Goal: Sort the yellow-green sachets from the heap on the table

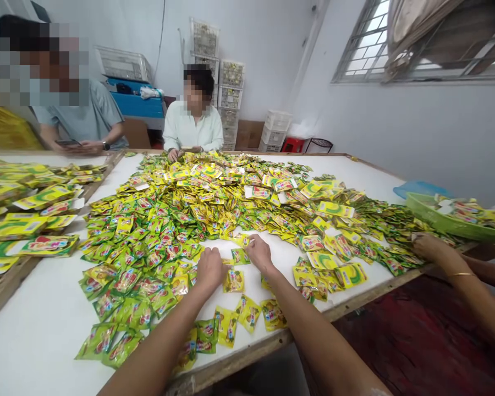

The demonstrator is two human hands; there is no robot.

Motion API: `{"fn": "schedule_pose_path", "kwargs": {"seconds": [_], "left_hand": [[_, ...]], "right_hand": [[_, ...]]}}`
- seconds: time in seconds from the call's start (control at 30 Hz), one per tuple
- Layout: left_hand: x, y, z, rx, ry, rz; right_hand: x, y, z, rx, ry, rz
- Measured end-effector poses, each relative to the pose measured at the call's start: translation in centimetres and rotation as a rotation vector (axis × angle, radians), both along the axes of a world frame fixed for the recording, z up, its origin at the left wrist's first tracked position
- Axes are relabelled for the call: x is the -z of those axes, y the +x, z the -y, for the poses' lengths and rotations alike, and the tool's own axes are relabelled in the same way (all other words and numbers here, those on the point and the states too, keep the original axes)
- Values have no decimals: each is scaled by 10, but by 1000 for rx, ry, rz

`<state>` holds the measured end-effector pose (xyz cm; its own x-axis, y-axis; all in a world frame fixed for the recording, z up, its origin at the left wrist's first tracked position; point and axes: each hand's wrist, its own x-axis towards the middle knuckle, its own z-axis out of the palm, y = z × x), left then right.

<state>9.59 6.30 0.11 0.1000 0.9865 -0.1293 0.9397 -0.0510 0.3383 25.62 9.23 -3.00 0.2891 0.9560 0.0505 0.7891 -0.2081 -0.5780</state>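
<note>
The yellow packet (241, 240) lies at the near lip of the heap, its edge at the fingertips of my right grip (259, 253); those fingers are bent nearly together, though I can't tell whether they pinch it. My left grip (211, 268) is curled in at about 8 o'clock from it; what it has hold of, if anything, my knuckles hide. A green packet (240, 256) lies flat between my hands. The packets are small, glossy, crinkled pillows with coloured print.

The heap (190, 206) blocks the white bench (379, 175) from 9 round to 3 o'clock, with flat card cartons (336, 209) strewn over it. More cartons (45, 246) lie at 9, beyond a wooden strip (95, 190). At 3 o'clock a co-worker's hand (435, 252) reaches the heap's edge, below a green plastic basket (454, 221). A person in a pale shirt (194, 131) sits at 11; another, at 10, holds a phone (69, 143).
</note>
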Motion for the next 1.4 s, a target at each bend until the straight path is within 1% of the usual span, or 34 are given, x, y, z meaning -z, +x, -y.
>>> {"fn": "schedule_pose_path", "kwargs": {"seconds": [0.07,0.13,0.23,0.3,0.37,0.47,0.57,0.67,0.77,0.83,0.87,0.93,1.03,1.1,1.2,1.27,1.33,1.4], "left_hand": [[-2,-4,-1,-14,3,-8],[-5,-2,-5,-19,44,2],[-6,13,-15,-34,113,94],[-2,26,-21,-82,89,211],[4,37,-25,-125,43,318],[13,41,-30,-150,17,423],[19,34,-34,-189,-22,576],[21,22,-39,-247,-72,794],[19,9,-40,-282,-124,1018],[16,1,-38,-274,-164,1149],[14,-2,-36,-266,-181,1207],[10,-6,-31,-250,-205,1295],[6,-7,-24,-253,-209,1355],[5,-6,-22,-275,-190,1370],[5,-3,-23,-281,-161,1389],[5,0,-27,-261,-172,1403],[4,3,-31,-236,-195,1407],[2,8,-36,-202,-204,1391]], "right_hand": [[1,8,1,30,26,-15],[0,11,1,62,66,-18],[-2,6,-4,72,120,-18],[-1,1,-7,27,143,-23],[1,-4,-9,-31,162,-75],[6,-2,-11,-56,173,-216],[4,8,-11,-53,169,-342],[-2,17,-10,-103,186,-475],[-9,17,-4,-274,200,-679],[-11,11,0,-394,178,-772],[-11,7,2,-427,162,-778],[-12,0,5,-439,143,-724],[-11,-9,8,-465,152,-687],[-10,-12,9,-473,155,-749],[-9,-15,9,-372,163,-919],[-10,-16,10,-348,113,-989],[-13,-17,11,-392,36,-1016],[-16,-18,14,-395,18,-1019]]}}
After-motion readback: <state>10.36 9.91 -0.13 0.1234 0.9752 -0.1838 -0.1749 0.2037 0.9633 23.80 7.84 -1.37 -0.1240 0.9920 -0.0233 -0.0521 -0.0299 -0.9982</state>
